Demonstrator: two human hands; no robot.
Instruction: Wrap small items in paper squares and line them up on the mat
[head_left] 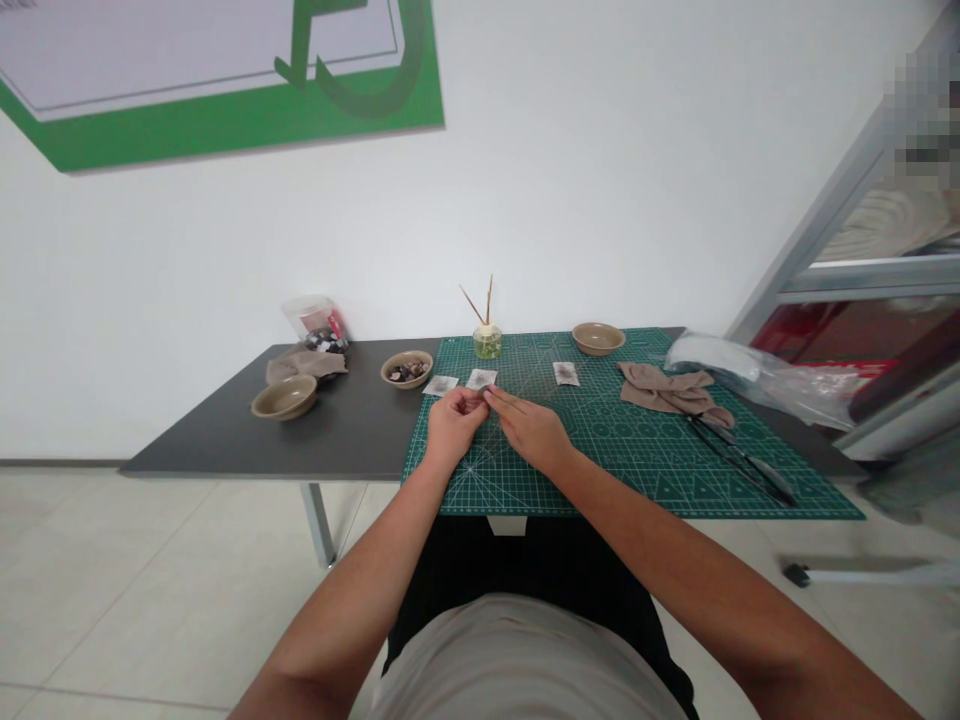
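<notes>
My left hand [454,428] and my right hand [531,430] meet over the green cutting mat [615,470]. Between their fingertips is a small dark grey, pebble-like piece [484,391], too small to identify surely. The left fingers are closed on it in a pinch. From the other side, the right fingers lie together and press against it. Just beyond my hands are two small printed cards, one at the middle [482,378] and another card [441,386] to its left. A third card [566,374] lies farther right.
A bowl of pebble-like pieces [407,370] stands left of the mat, near another bowl [285,398], a cloth and a clear container [319,322]. Behind are a reed diffuser [487,342] and a bowl [598,338]. Rightward lie a brown cloth [675,392], dark-framed glasses-like item [742,460] and plastic wrap.
</notes>
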